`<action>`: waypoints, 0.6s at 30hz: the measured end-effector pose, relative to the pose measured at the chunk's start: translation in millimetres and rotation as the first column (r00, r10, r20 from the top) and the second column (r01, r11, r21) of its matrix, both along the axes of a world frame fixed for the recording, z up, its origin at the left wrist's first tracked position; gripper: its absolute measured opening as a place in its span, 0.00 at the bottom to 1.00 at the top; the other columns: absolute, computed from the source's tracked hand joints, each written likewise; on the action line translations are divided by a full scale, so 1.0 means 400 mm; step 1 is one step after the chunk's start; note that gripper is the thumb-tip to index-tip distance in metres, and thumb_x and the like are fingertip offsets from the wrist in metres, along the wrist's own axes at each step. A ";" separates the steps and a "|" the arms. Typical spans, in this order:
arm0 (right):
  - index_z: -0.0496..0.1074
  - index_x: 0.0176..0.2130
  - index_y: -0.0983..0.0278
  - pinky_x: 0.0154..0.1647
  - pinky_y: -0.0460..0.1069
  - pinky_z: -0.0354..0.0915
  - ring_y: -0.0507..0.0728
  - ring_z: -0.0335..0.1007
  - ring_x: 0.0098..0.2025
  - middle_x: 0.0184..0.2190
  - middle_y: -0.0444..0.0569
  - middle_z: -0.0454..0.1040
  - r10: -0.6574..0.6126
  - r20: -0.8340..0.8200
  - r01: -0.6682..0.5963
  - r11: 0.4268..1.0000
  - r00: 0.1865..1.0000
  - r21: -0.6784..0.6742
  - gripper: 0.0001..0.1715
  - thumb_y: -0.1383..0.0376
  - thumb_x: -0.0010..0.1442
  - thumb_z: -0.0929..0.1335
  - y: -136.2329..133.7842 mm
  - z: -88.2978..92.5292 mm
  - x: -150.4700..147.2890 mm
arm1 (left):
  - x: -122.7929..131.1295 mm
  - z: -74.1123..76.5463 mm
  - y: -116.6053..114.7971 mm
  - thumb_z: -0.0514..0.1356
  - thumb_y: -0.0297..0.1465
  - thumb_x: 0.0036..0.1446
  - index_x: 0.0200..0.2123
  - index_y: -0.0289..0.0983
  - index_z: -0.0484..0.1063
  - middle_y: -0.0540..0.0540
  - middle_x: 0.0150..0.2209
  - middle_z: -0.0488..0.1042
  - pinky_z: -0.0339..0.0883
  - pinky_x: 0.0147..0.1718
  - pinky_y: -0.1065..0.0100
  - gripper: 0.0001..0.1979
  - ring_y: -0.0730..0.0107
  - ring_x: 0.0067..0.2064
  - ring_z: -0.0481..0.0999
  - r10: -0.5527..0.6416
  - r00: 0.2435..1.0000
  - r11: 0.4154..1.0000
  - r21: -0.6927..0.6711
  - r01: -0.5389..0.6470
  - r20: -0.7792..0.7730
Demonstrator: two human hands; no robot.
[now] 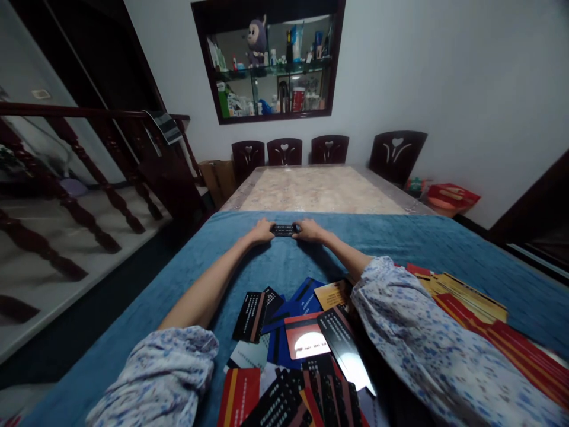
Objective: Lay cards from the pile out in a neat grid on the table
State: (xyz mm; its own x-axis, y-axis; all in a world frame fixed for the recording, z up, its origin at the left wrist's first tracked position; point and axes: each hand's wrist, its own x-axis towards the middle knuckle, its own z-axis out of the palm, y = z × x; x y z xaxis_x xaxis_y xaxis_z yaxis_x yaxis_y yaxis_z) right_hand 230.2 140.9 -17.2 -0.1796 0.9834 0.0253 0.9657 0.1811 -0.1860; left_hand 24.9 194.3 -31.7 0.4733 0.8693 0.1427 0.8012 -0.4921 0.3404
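A black card (283,230) with pale print is out on the blue cloth (249,261), well forward of my body. My left hand (262,232) grips its left end, fingers closed. At the right end, my right hand (310,230) pinches the same card. Whether other cards lie under it, I cannot tell. Nearer to me, between my forearms, many cards overlap in a loose pile: a black card with a brown stripe (250,316), a red-orange card (306,337), a gold card (329,295) and blue ones (306,298). My right sleeve hides part of the pile.
Red and gold cards or envelopes (471,302) lie to the right of my right arm. Beyond the cloth, the bare marble-like tabletop (306,187) reaches towards several dark chairs (329,149). A wooden railing (80,148) runs along the left; a red bag (453,194) is at right.
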 end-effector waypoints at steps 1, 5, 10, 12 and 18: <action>0.69 0.59 0.60 0.50 0.52 0.65 0.64 0.68 0.53 0.49 0.57 0.74 -0.006 0.002 0.006 1.000 1.000 -0.008 0.31 0.53 0.59 0.69 -0.001 0.001 0.000 | 0.002 0.001 -0.001 0.60 0.25 0.44 0.47 0.36 0.75 0.39 0.46 0.71 0.64 0.55 0.51 0.23 0.48 0.51 0.70 0.013 1.000 1.000 -0.013 -0.013 -0.017; 0.68 0.60 0.57 0.50 0.55 0.65 0.65 0.67 0.54 0.52 0.57 0.72 -0.024 0.014 0.025 0.999 1.000 -0.040 0.32 0.51 0.59 0.68 -0.004 0.006 -0.001 | 0.012 0.009 -0.003 0.60 0.26 0.45 0.48 0.37 0.75 0.38 0.49 0.70 0.62 0.56 0.51 0.23 0.47 0.54 0.69 0.055 0.995 0.997 -0.055 -0.060 -0.089; 0.68 0.61 0.56 0.50 0.55 0.65 0.65 0.67 0.54 0.54 0.57 0.71 -0.043 0.017 0.043 0.998 0.999 -0.051 0.32 0.50 0.60 0.67 -0.008 0.006 0.000 | 0.015 0.012 -0.002 0.60 0.27 0.45 0.50 0.38 0.75 0.38 0.51 0.69 0.62 0.56 0.53 0.26 0.48 0.55 0.68 0.076 0.991 0.994 -0.071 -0.084 -0.114; 0.67 0.61 0.55 0.50 0.55 0.66 0.65 0.67 0.54 0.55 0.57 0.70 -0.051 0.013 0.051 0.998 0.999 -0.046 0.33 0.50 0.59 0.67 -0.009 0.004 0.001 | 0.012 0.011 -0.001 0.60 0.27 0.45 0.51 0.38 0.74 0.38 0.51 0.69 0.62 0.56 0.52 0.26 0.48 0.55 0.68 0.076 0.991 0.994 -0.071 -0.084 -0.110; 0.68 0.60 0.56 0.50 0.56 0.66 0.66 0.68 0.53 0.53 0.57 0.71 -0.063 -0.009 0.062 0.997 0.998 -0.035 0.33 0.51 0.58 0.68 -0.005 -0.004 0.000 | -0.006 0.004 -0.001 0.61 0.28 0.42 0.50 0.38 0.74 0.40 0.51 0.71 0.63 0.55 0.57 0.27 0.51 0.54 0.69 0.062 0.995 0.996 -0.065 -0.067 -0.072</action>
State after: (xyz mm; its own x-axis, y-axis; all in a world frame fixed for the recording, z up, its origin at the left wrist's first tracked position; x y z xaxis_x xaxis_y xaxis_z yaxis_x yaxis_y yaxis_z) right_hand 230.2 138.9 -18.8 -0.1177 0.9930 -0.0078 0.9729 0.1137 -0.2013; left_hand 22.6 193.8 -29.9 0.4228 0.9048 0.0512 0.8535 -0.4166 0.3131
